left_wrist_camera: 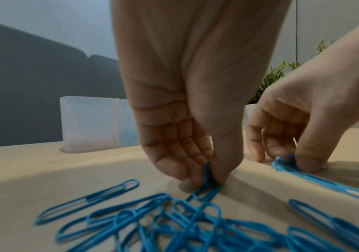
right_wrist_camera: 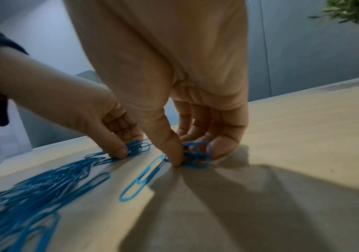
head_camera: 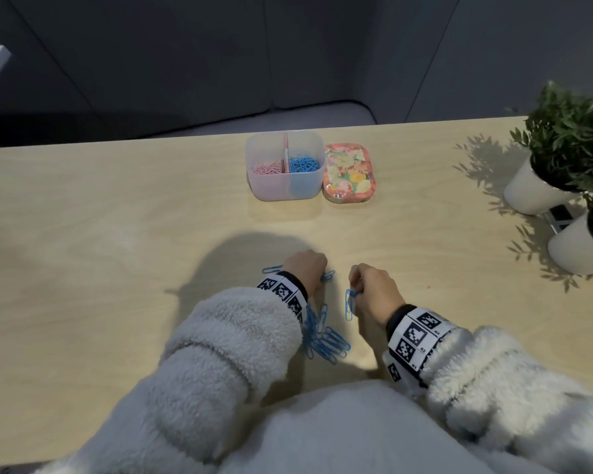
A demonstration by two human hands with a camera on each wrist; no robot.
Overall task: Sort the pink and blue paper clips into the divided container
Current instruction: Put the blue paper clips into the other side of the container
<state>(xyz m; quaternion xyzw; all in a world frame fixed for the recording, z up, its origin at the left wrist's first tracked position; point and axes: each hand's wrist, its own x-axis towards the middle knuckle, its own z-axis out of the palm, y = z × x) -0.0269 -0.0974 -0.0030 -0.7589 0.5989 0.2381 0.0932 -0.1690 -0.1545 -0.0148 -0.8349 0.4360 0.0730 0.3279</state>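
Observation:
A pile of blue paper clips (head_camera: 324, 342) lies on the wooden table between my wrists. My left hand (head_camera: 305, 266) pinches a few blue clips (left_wrist_camera: 206, 177) between thumb and fingers at the table surface. My right hand (head_camera: 374, 285) pinches a small bunch of blue clips (right_wrist_camera: 196, 154), and one clip (head_camera: 349, 304) hangs below it. The clear divided container (head_camera: 285, 165) stands at the far middle of the table, with pink clips (head_camera: 267, 168) in its left half and blue clips (head_camera: 303, 164) in its right half. No loose pink clips show on the table.
A flowered tin lid (head_camera: 349, 172) lies right beside the container. Two white pots with green plants (head_camera: 569, 159) stand at the right edge. A single blue clip (head_camera: 272, 269) lies left of my left hand.

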